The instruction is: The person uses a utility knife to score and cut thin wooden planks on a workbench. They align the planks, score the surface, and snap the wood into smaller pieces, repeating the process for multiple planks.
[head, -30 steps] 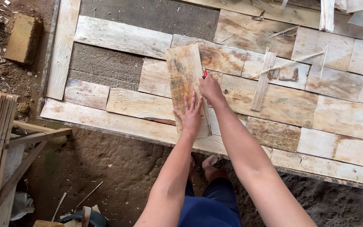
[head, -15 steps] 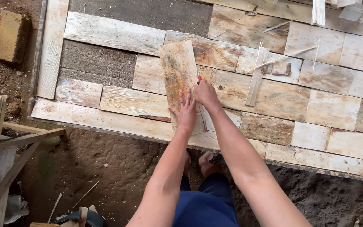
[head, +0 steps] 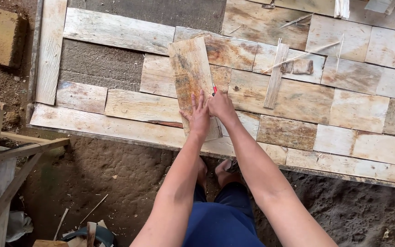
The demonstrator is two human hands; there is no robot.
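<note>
Plank [head: 190, 77] | long axis near-vertical, top tilted left | left hand [head: 199, 116] fingers spread flat on it | right hand [head: 220, 106] fingers clamped on red pencil [head: 214, 89]

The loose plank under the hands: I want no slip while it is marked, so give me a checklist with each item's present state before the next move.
1. Left hand flat on the loose plank, fingers spread: ok.
2. Right hand at the plank's right edge, gripping a red-tipped marking tool: ok.
3. Plank fully supported by the patchwork board surface: ok, it lies on top, slightly askew.
4. Tool tip touching the wood: cannot tell, mostly hidden by the hand.
5. Thin loose slat apart from the plank: ok.
6. Feet clear of the frame edge: cannot tell, partly hidden.
</note>
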